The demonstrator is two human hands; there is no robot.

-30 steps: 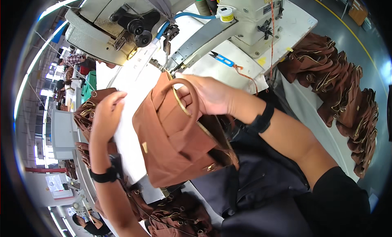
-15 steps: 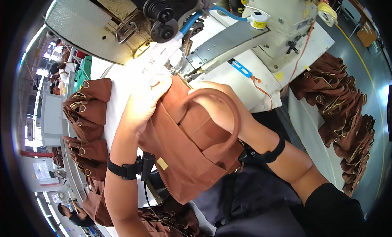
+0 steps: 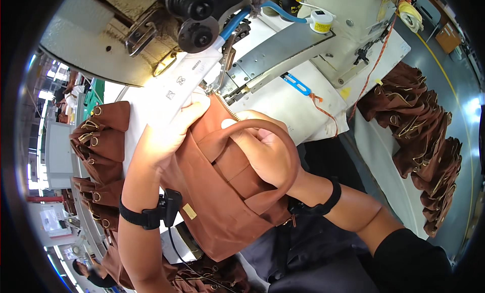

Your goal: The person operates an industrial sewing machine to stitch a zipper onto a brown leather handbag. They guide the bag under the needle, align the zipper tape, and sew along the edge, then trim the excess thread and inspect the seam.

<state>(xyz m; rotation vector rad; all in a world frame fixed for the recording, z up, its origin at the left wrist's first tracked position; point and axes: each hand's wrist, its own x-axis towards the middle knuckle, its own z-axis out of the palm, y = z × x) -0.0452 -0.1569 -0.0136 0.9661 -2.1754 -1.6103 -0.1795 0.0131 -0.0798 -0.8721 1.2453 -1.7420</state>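
Grey workshop floor (image 3: 429, 65) with a yellow painted line lies at far right; beside it, a long heap of brown bags with brass-coloured hardware (image 3: 417, 126) is piled on a pale surface; more brown bags with metal rings (image 3: 103, 141) sit at left; blue-handled thread snips (image 3: 297, 84) lie on the white worktable (image 3: 270, 108). One soft brown bag with a rounded handle (image 3: 212, 232) is at the pale metal sewing machine (image 3: 96, 35), its upper edge near the needle area; the left hand (image 3: 174, 126) has its fingers closed on the bag's upper left edge; the right hand (image 3: 265, 151), within the handle's loop, grips the edge beside the gold-toothed zipper (image 3: 226, 106).
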